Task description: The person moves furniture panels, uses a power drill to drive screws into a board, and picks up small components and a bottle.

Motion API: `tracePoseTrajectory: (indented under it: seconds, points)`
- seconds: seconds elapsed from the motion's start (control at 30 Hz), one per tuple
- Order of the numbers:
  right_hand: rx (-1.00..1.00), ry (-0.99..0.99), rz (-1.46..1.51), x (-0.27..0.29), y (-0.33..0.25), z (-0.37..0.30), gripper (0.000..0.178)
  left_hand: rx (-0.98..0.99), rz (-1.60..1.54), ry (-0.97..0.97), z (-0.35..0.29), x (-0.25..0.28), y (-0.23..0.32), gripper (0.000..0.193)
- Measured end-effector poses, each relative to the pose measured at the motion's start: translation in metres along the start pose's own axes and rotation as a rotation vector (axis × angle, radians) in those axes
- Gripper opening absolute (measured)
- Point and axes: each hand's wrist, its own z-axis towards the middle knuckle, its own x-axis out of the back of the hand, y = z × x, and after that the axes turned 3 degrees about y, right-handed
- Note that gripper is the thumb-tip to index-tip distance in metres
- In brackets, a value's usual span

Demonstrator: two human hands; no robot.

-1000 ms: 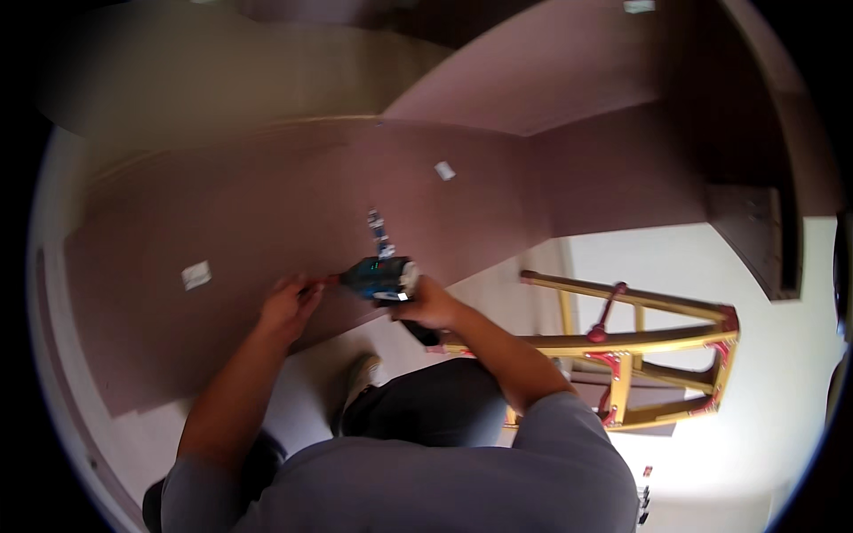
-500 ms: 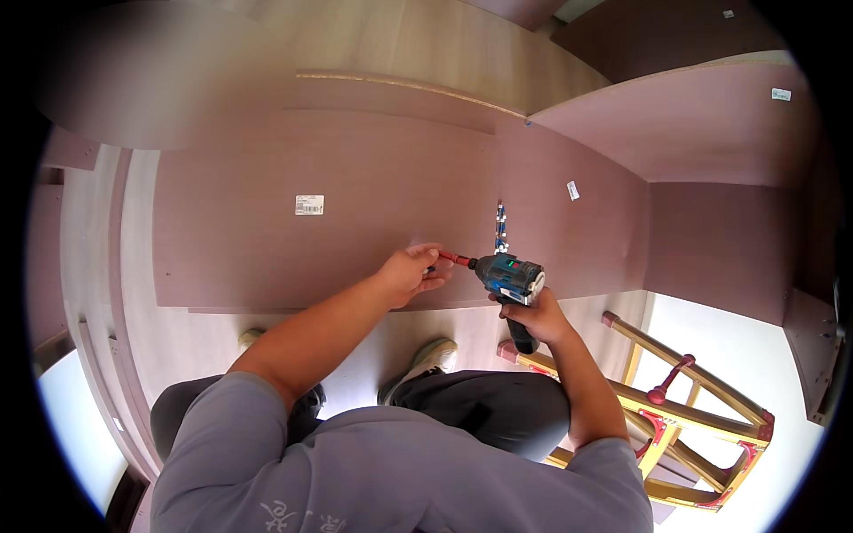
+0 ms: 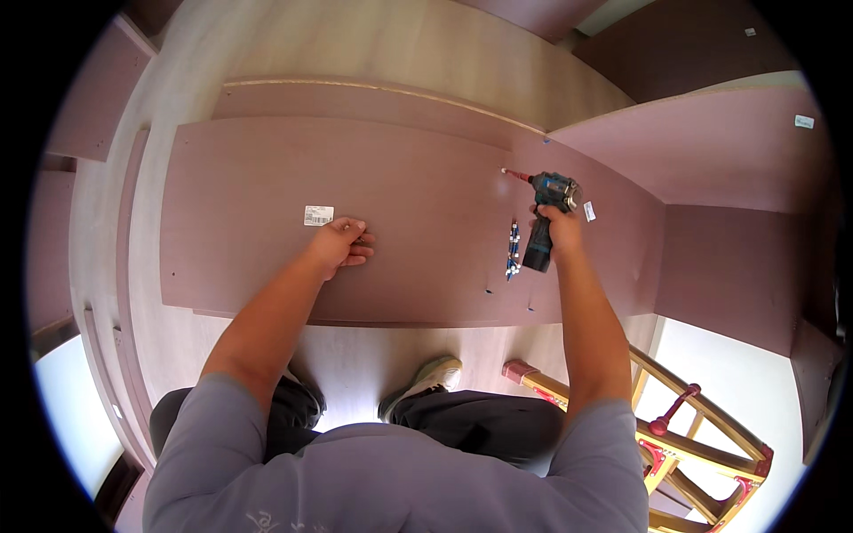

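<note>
My right hand grips a blue-and-black cordless drill driver by its handle. Its red bit points left, with a small pale tip close to the far part of a brown board. Whether the tip touches the board I cannot tell. Lower left of the driver, my left hand is over the same board, beside a white label. Its fingers are curled and its thumb is pressed to the forefinger; anything between them is hidden. A row of small blue-and-white fasteners lies on the boards left of the driver's handle.
A brown panel stands upright at the right, meeting another panel. A yellow stepladder with red fittings lies at the lower right. Long panels rest on the floor at the left. My shoe is near the board's front edge.
The driver has moved away from my left hand to the far side of the board, its bit still pointing left. My left hand has shifted left toward the label.
</note>
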Motion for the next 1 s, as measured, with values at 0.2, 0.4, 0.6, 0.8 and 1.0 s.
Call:
tracePoseTrajectory:
  seconds: [0.2,0.4,0.6,0.8,1.0]
  points:
    - [-0.08,-0.131,-0.463,-0.004,-0.066,0.03,0.018,0.064,0.053,0.109,0.0,-0.014,0.008,0.032]
    - [-0.012,-0.156,-0.889,-0.048,-0.1,0.04,0.018,0.108,0.066,0.149,-0.006,-0.022,0.018,0.03]
    - [-0.028,-0.147,-0.752,-0.041,-0.089,0.049,0.015,0.13,0.071,0.165,-0.005,-0.023,0.022,0.028]
    - [-0.089,-0.13,-0.612,-0.035,-0.077,0.052,0.016,0.101,0.062,0.156,-0.002,-0.022,0.017,0.028]
    - [0.027,-0.113,-0.666,-0.032,-0.087,0.033,0.019,0.046,0.069,0.138,-0.002,-0.024,0.018,0.029]
